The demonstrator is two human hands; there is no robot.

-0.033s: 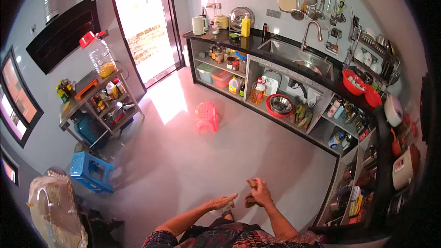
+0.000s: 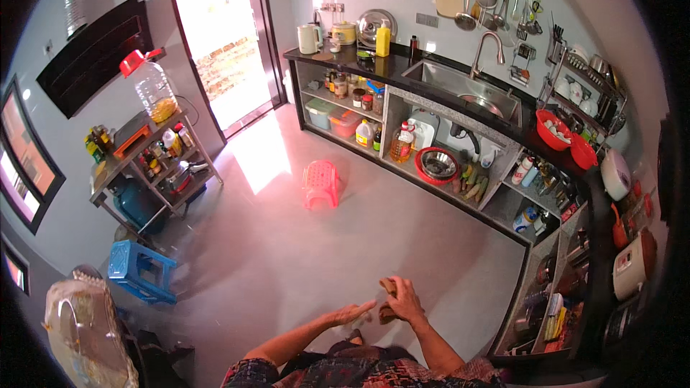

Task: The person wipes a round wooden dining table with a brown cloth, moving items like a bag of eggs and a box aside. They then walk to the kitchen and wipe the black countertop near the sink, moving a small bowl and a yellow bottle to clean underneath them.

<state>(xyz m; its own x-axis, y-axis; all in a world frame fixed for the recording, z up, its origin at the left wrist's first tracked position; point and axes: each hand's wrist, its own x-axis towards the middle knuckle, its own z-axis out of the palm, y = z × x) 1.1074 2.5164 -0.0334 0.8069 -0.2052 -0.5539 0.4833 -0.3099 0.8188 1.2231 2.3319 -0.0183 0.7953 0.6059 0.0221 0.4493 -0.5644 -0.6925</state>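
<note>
Near the bottom middle, my right hand [image 2: 405, 303] is closed round a folded brown cloth [image 2: 388, 311]. Parts of the cloth stick out above and below my fingers on the left side; its middle is hidden by the hand. Just left of it, my left hand [image 2: 353, 313] points toward the cloth with its fingers stretched out, holding nothing I can see. A small gap seems to lie between the left fingertips and the cloth. Both hands are in front of my body, over the grey floor [image 2: 287, 259].
A red plastic stool [image 2: 320, 181] stands ahead on the floor, and a blue stool [image 2: 141, 271] to the left. A covered table [image 2: 86, 330] is at the lower left. A metal rack [image 2: 154, 162] stands along the left wall. The counter [image 2: 345, 62] with a sink [image 2: 460, 86] runs along the right.
My left fingertips have shifted slightly right, nearer the cloth. My right hand and the cloth have moved a little left. The cloth stays in my right hand.
</note>
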